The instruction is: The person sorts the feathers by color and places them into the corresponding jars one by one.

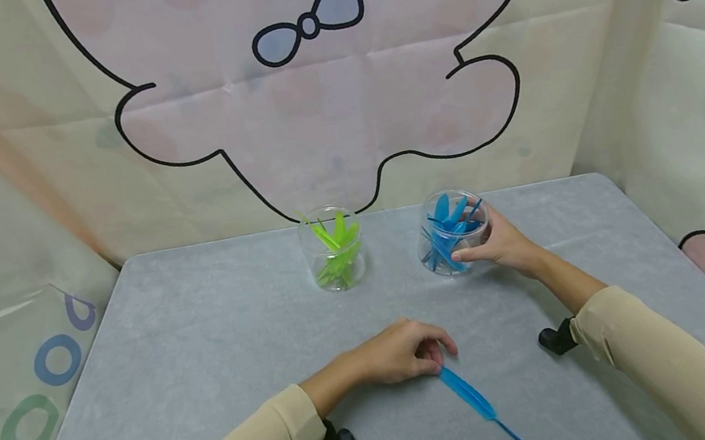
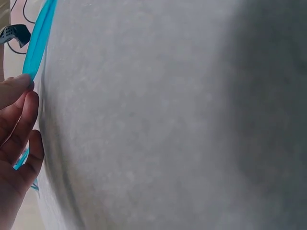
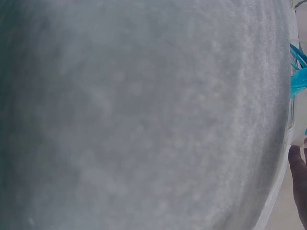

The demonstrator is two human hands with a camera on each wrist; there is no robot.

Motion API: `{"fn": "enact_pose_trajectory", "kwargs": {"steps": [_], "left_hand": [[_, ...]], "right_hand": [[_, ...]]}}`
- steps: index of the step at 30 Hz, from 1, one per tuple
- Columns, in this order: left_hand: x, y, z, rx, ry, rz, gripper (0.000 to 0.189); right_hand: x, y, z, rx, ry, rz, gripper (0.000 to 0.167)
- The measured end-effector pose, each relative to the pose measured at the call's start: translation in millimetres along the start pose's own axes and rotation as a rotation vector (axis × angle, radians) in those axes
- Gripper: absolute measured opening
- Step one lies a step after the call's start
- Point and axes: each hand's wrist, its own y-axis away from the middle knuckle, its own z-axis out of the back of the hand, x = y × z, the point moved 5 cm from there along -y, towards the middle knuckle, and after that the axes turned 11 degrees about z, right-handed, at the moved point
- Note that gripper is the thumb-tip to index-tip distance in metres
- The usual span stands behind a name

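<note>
My left hand (image 1: pixel 393 353) pinches a blue feather (image 1: pixel 468 392) by one end, low over the near middle of the table; its quill points down to the right. The left wrist view shows the thumb and a finger of that hand (image 2: pixel 19 120) closed on the feather (image 2: pixel 40 42). Farther back, my right hand (image 1: pixel 500 241) grips the right side of a clear jar (image 1: pixel 425 258) that holds several blue feathers (image 1: pixel 446 236). Only a fingertip of the right hand (image 3: pixel 298 175) and part of the blue feathers (image 3: pixel 298 82) appear at the right wrist view's edge.
Left of the gripped jar, a second clear jar (image 1: pixel 314 263) with several lime green feathers (image 1: pixel 337 245) stands near the back edge. A grey cloth covers the table (image 1: pixel 201 313). A printed curtain (image 1: pixel 309 119) hangs right behind it, with more curtain at both sides.
</note>
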Motion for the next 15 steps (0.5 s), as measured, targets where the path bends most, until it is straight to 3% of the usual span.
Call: {"fn": "enact_pose_trajectory", "kwargs": {"steps": [7, 15], "left_hand": [[-0.8, 1.6, 11.6, -0.021, 0.058, 0.031, 0.022], [-12.1, 0.2, 37.0, -0.097, 0.083, -0.021, 0.022]], "right_hand": [[1, 0.0, -1, 0.000, 0.008, 0.008, 0.099], [0, -0.3, -1, -0.001, 0.006, 0.011, 0.099]]}}
